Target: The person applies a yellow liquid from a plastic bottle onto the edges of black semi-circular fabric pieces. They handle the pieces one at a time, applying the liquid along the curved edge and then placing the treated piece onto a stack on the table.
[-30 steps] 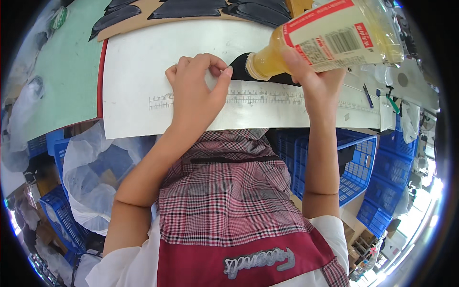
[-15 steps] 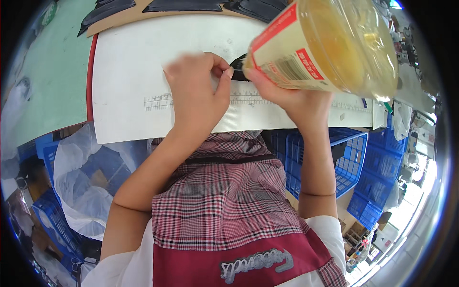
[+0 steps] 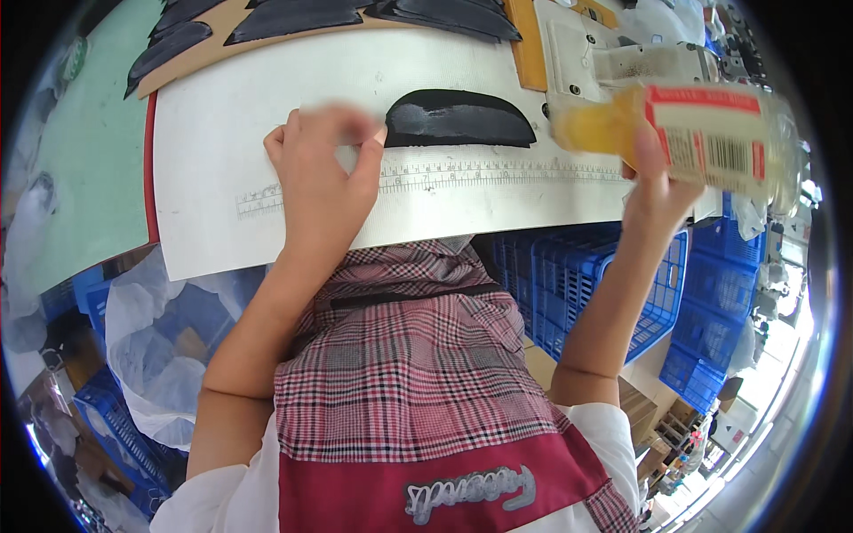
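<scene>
A black half-moon piece [image 3: 458,122] lies flat on the white work surface just above a printed ruler line. It has a dull, wet-looking sheen. My left hand [image 3: 330,173] is at its left end, thumb and forefinger closed on the tip, with the forefinger blurred. Off to the right, my right hand [image 3: 657,191] is wrapped round a clear plastic bottle [image 3: 711,133] with a red and cream label. Yellowish liquid or glue shows in its neck, which points left past the piece's right end.
More black pieces [image 3: 293,19] rest on a brown board [image 3: 204,60] at the back. A sewing machine bed [image 3: 577,58] stands back right. Green mat [image 3: 98,169] is on the left. Below the edge are a bag-lined bin [image 3: 147,355] and blue crates [image 3: 569,293].
My right hand has carried the bottle right and away from the piece, tipping it nearer level. My left hand and the piece have shifted left in view, and the piece's whole top now shows.
</scene>
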The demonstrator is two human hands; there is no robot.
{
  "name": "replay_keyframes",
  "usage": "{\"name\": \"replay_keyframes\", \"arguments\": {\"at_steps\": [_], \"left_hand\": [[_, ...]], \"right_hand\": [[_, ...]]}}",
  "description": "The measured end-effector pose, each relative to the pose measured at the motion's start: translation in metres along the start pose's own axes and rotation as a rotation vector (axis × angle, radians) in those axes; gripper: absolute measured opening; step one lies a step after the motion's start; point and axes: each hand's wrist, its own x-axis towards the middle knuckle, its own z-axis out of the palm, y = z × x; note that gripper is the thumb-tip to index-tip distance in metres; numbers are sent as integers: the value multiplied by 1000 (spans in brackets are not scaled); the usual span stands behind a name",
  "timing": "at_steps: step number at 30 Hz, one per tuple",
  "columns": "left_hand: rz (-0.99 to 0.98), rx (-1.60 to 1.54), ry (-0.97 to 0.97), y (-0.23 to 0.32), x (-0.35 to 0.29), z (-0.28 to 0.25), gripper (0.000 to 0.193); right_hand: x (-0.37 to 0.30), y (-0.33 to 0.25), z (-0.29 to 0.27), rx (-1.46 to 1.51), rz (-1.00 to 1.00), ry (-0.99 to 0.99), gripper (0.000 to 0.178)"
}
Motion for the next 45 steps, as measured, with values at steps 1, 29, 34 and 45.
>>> {"name": "replay_keyframes", "arguments": {"at_steps": [1, 29, 34, 45], "left_hand": [[4, -6, 4, 0, 0, 0, 8], [179, 108, -44, 14, 11, -10, 24], [276, 339, -83, 22, 15, -11, 30], [346, 370, -48, 31, 15, -18, 22]], "right_hand": [[0, -9, 21, 80, -59, -48, 34], [-38, 47, -1, 842, 408, 33, 64], [-44, 53, 19, 934, 433, -37, 70], [-49, 53, 21, 1158, 373, -106, 68]]}}
